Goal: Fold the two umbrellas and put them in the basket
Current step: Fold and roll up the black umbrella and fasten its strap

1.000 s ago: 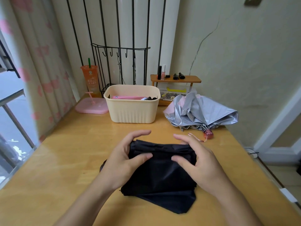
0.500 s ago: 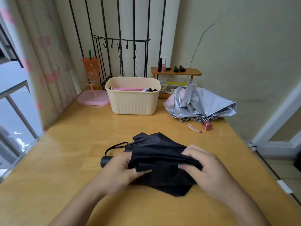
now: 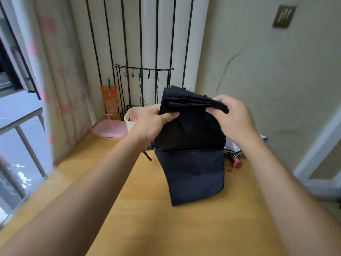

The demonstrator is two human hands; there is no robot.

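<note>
Both our hands hold the black fabric folding umbrella [image 3: 191, 154] up in front of the cream plastic basket [image 3: 129, 119], hiding most of the basket. Our left hand [image 3: 153, 122] pinches the gathered top edge, thumb against fingers. Our right hand [image 3: 234, 117] is clamped on the folds at the other end. Right of the basket, a sliver of the silver fabric umbrella [image 3: 263, 140] shows beyond our right wrist.

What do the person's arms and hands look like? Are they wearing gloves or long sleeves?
No gloves and no sleeves in view. The left hand and right hand are bare, with no rings, watch or bracelet showing. The left forearm and right forearm are bare too, right to the picture's edge.
</note>
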